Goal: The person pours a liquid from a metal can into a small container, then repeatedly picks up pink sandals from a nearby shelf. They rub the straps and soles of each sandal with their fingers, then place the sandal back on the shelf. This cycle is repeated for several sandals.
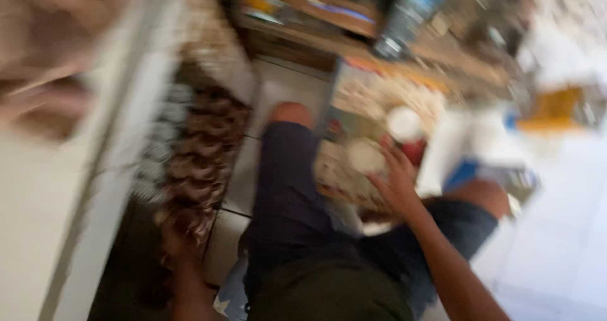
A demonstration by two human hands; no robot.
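The whole view is heavily blurred and tilted. My right hand (393, 183) reaches forward over my lap, its fingers spread next to a round white lid or cup (365, 156) lying on a patterned sheet or tray (341, 122). A second white round thing (404, 124) with a red object beside it lies just beyond. My left hand (179, 240) is low at the left, against a dark brown patterned cloth (205, 150); its fingers are too blurred to read. My legs in dark shorts (288, 188) fill the middle.
A low wooden shelf (316, 11) with a dark bottle-like object (404, 18) runs across the top. A yellow object (556, 109) and a blue-and-white object (487, 172) sit at the right on pale floor tiles. A white surface (38, 220) fills the left.
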